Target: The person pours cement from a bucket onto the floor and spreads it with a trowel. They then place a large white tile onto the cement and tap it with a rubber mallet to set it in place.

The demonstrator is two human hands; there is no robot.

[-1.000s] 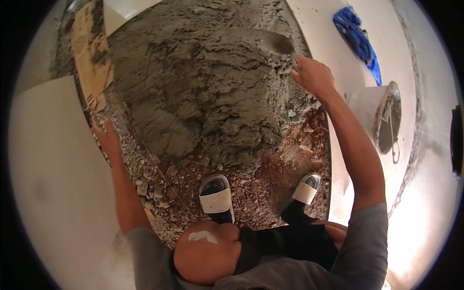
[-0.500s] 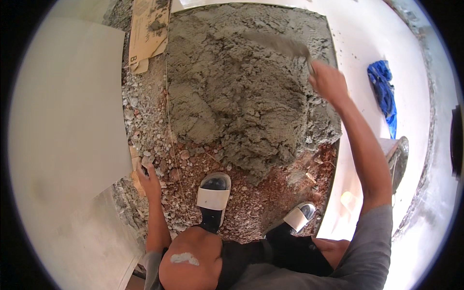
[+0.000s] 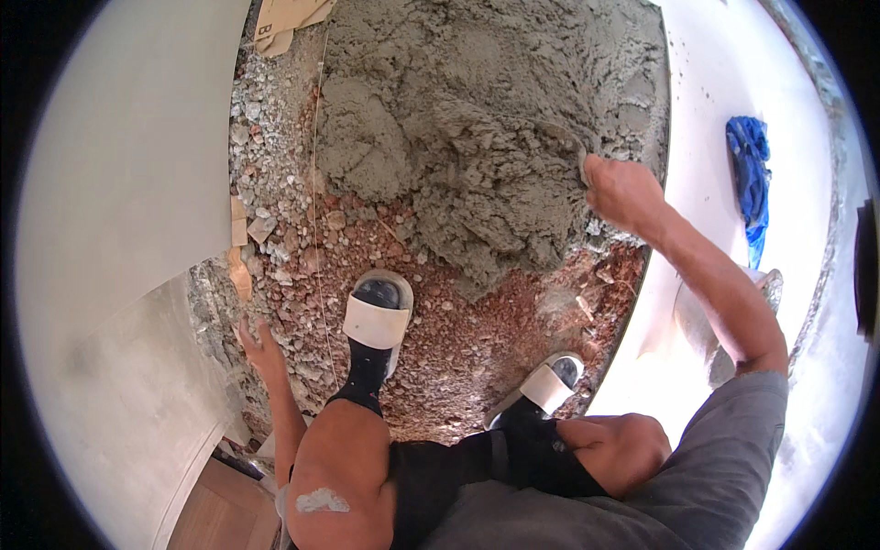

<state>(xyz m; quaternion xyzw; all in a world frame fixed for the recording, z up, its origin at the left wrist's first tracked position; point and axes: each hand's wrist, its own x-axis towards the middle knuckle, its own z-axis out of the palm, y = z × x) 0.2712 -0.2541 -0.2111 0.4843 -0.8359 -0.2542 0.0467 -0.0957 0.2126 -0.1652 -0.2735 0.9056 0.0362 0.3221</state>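
Wet grey mortar [image 3: 477,156] lies in a broad, rough bed over reddish rubble. My right hand [image 3: 625,194] is closed round the handle of a trowel [image 3: 588,151] at the mortar's right side. The trowel's blade is sunk in or coated with mortar, so its outline barely shows. Low on the left, my left hand [image 3: 264,352] hangs over the stony ground with its fingers apart and nothing in them. A thin string [image 3: 317,229] runs across the gravel between the left hand and my left foot.
Tan cardboard [image 3: 286,20] lies at the top left, with smaller cardboard scraps [image 3: 239,273] below it. Large pale panels [image 3: 137,165] flank the left. On the white surface at right lie a crumpled blue cloth [image 3: 750,174] and a round container [image 3: 701,321]. My sandalled feet [image 3: 378,316] stand on the gravel.
The view has shifted, so the mortar sits higher. The trowel has come from the far part of the mortar down toward its near part. My left hand has moved back toward my knee.
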